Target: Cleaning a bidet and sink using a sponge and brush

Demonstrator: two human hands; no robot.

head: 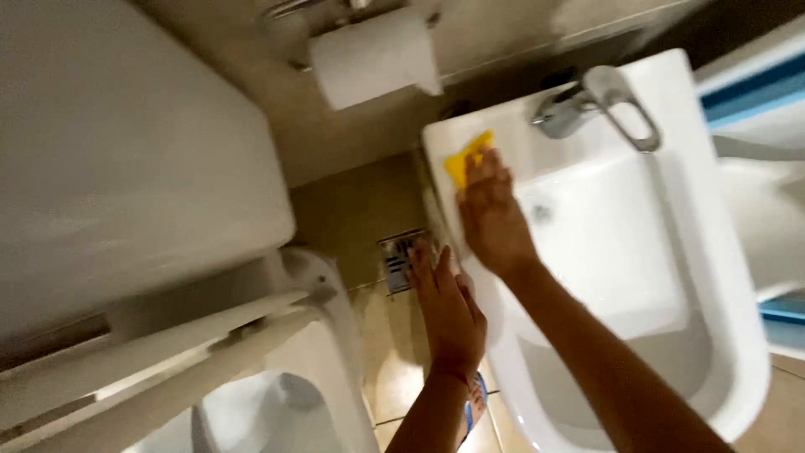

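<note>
We see the big white toilet tank (126,159) at the left, then the white sink (713,277) at the right with its chrome tap (599,105), and a white paper roll (373,54) on the wall above, with no label we can read. Our right hand (495,214) lies flat and presses a small yellow cloth (466,155) on the far left corner of the sink rim, the cloth's long axis pointing toward the wall. Our left hand (449,306) rests with fingers spread and holding nothing on the sink's left edge, above the floor drain (398,260).

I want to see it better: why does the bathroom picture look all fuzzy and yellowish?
Head view: dim, warm light tints everything yellowish; motion blur smears the toilet and both hands; the right hand presses a yellow cloth on the sink rim, and the left hand is soft-edged too.
</note>
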